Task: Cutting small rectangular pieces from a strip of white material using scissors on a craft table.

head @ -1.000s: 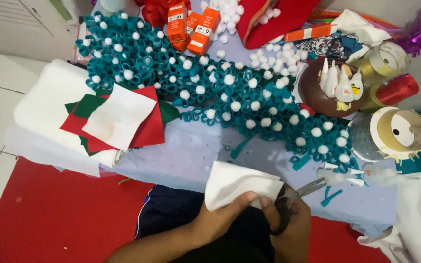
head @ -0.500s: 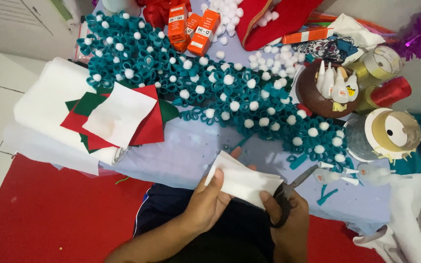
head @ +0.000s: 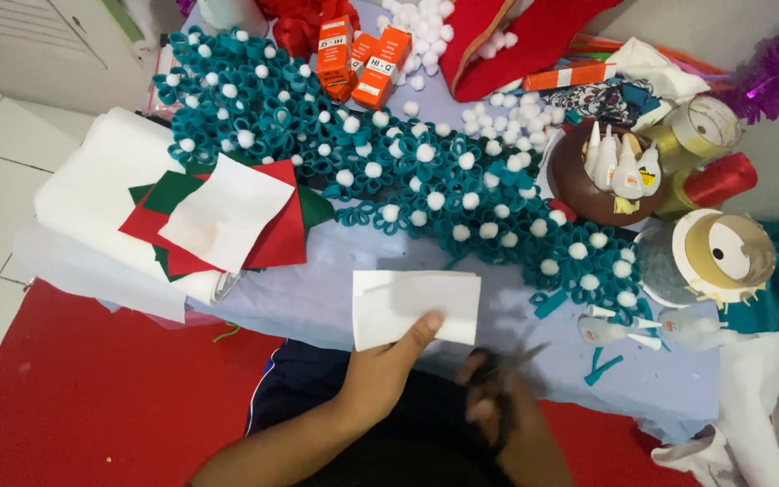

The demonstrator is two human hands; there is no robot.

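Fingers of the left hand (head: 388, 368) pinching the lower edge of a white felt sheet (head: 416, 305), thumb on top, sheet held flat and level over the lavender tabletop (head: 317, 289). Just right of those fingers, right hand (head: 498, 410) clenched around dark scissors (head: 508, 372), blurred, blades aimed up and right at the sheet's lower right corner; impossible to tell whether the blades are parted or touching the felt.

For a clean cut, judged from this: keep the sheet taut, pinch close to the cutting line, feed felt deep into the blades rather than snipping with the tips, turn the sheet and not the scissors.

Right of the scissors, small white glue bottles (head: 619, 329) lying on their sides. Up and left of the pinching fingers, a stack of red, green and white felt squares (head: 227, 216). Beyond the sheet, a wide band of teal felt flowers with white pompoms (head: 426, 180). Farther right, a brown bowl (head: 579, 185) of glue bottles and rolls of tape (head: 723, 252). Farthest off, orange boxes (head: 358, 59).
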